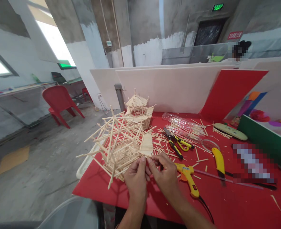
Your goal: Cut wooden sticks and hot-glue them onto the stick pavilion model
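Note:
A model made of thin wooden sticks stands near the left edge of the red table. A small flat panel of glued sticks is at its near right side. My left hand and my right hand meet just below that panel, fingertips pinched together on a thin wooden stick at its lower edge. Both hands are closed in a pinch. A smaller stick pavilion stands behind the big model.
A yellow glue gun lies right of my right hand. Yellow-handled pliers, a yellow utility knife, clear plastic packs and loose sticks lie around. White and red boards stand behind. A red chair is at left. A person sits beyond the boards.

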The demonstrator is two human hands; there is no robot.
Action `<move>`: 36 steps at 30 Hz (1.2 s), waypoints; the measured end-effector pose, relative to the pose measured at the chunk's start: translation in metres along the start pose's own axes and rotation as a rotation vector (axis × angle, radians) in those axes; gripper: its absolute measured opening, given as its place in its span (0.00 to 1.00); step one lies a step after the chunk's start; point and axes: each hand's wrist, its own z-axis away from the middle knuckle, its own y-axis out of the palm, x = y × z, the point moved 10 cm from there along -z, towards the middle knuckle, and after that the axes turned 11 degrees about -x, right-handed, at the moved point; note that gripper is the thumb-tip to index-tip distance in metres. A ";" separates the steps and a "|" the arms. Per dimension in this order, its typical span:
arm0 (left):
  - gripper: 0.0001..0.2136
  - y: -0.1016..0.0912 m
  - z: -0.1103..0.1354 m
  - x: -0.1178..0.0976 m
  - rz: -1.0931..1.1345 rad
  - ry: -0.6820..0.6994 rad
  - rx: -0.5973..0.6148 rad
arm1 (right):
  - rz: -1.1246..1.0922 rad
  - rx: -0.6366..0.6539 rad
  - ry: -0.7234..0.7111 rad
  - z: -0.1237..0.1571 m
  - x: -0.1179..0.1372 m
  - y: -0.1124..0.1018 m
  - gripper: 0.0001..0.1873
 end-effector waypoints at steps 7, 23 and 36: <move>0.15 0.000 -0.002 0.002 -0.004 0.004 0.006 | 0.013 -0.007 0.001 0.000 0.000 -0.001 0.08; 0.15 0.001 0.000 -0.002 0.000 0.029 0.011 | 0.016 -0.003 -0.039 0.003 0.001 -0.001 0.06; 0.14 -0.026 0.005 -0.005 -0.220 0.144 -0.078 | -0.064 0.113 0.029 -0.002 0.004 -0.020 0.07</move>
